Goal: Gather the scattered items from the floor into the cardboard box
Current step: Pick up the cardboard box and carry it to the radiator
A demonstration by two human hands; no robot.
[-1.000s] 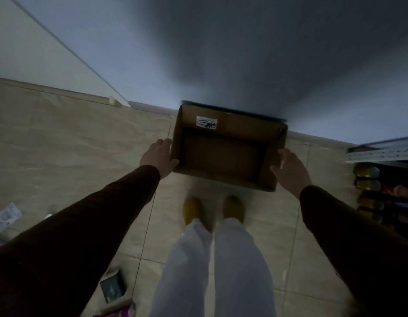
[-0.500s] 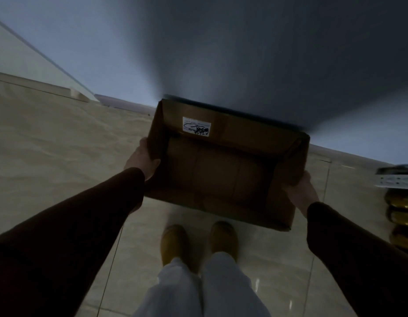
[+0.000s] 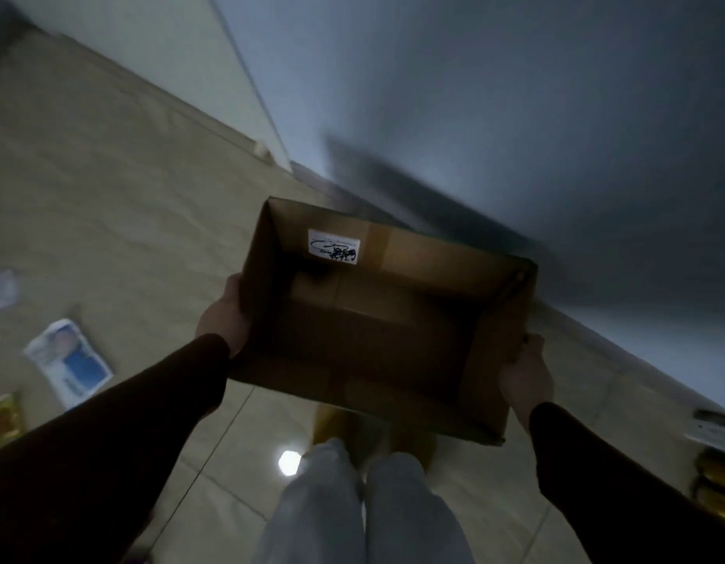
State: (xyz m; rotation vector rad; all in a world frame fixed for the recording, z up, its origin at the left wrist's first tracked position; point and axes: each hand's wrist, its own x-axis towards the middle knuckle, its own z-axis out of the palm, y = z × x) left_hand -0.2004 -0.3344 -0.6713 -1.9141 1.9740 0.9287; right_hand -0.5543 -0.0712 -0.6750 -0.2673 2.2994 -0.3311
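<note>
An open brown cardboard box (image 3: 397,287) with a white label on its far inner wall is held in the air above my feet. My left hand (image 3: 224,319) grips its left wall and my right hand (image 3: 525,374) grips its right wall. The inside looks empty. On the tiled floor to the left lie a white and blue packet (image 3: 70,362), a pale paper item (image 3: 1,289) and a yellowish packet (image 3: 1,421) at the frame's edge.
A grey wall (image 3: 474,95) rises just beyond the box. A doorway edge (image 3: 247,87) stands at upper left. A shelf with yellowish bottles (image 3: 714,478) sits at the right edge. My legs and yellow shoes are below the box.
The box has been lifted from the floor by both hands and now hangs higher and closer. The view has swung left, bringing the floor items into sight.
</note>
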